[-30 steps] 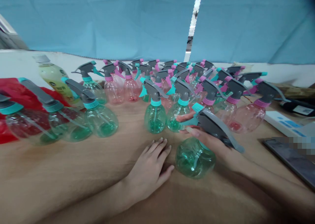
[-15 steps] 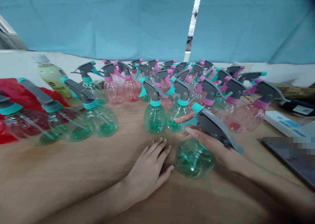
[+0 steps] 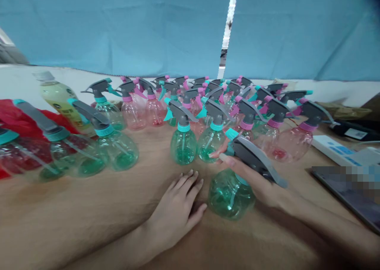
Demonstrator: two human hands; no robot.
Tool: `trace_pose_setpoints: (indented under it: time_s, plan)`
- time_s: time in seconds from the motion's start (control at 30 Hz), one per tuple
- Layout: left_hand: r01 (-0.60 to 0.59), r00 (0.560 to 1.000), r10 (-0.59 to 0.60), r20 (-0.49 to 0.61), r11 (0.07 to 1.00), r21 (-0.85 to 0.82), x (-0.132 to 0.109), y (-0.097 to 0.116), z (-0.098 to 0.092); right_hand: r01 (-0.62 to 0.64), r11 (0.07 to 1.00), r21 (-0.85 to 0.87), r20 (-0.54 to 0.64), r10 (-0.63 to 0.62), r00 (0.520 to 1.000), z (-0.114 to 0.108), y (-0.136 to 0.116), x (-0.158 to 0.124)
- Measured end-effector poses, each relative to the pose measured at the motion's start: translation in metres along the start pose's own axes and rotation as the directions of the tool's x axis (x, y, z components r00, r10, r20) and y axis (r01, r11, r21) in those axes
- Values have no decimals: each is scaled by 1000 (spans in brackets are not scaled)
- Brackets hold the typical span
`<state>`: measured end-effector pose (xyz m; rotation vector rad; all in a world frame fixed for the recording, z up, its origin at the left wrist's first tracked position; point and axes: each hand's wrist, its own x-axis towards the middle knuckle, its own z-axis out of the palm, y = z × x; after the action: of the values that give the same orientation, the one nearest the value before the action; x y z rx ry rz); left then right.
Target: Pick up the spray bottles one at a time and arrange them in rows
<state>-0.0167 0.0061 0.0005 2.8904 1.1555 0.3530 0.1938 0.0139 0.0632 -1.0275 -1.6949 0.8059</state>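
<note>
A green spray bottle (image 3: 230,196) with a grey and teal trigger head stands at the front, slightly tilted. Around its neck, just under the head, my right hand (image 3: 252,175) is closed, with its thumb and a finger reaching toward the teal trigger. My left hand (image 3: 176,206) lies flat on the wooden table (image 3: 97,222), fingers stretched out, beside the held bottle and apart from it. Two green-tinted spray bottles with teal collars, one on the left (image 3: 183,143) and one on the right (image 3: 210,141), stand just behind my hands.
Pink and green spray bottles crowd the back. Several more, including a green one (image 3: 120,151), stand at left by a labelled bottle (image 3: 63,103) and red plastic (image 3: 29,115). A power strip (image 3: 332,147) and a dark flat device (image 3: 341,191) lie at right. Blue cloth (image 3: 148,28) hangs behind.
The whole view has shifted slightly, so things sit a little further left and lower. My right hand keeps its hold on the spray bottle, and my left hand stays flat on the table.
</note>
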Motion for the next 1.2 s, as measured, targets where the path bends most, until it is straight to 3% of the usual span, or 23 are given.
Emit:
trace_pose_setpoints:
  time_s: [0.23,0.67,0.93,1.2]
  plan:
    - [-4,1000,4,-2,1000,-6,0,0,-1,-10,991,-131,-55,3,998,-2,-3,-3]
    - [-6,1000,6,-16,1000,20,-1,0,1,6,987,-163,-98,-23,995,-2,3,-3]
    - [0,1000,0,2,1000,15,0,1,0,27,999,-43,34,-26,999,-4,-4,0]
    - [2,1000,-3,23,1000,26,1,3,-1,-15,1000,-3,41,15,999,-5,-6,-3]
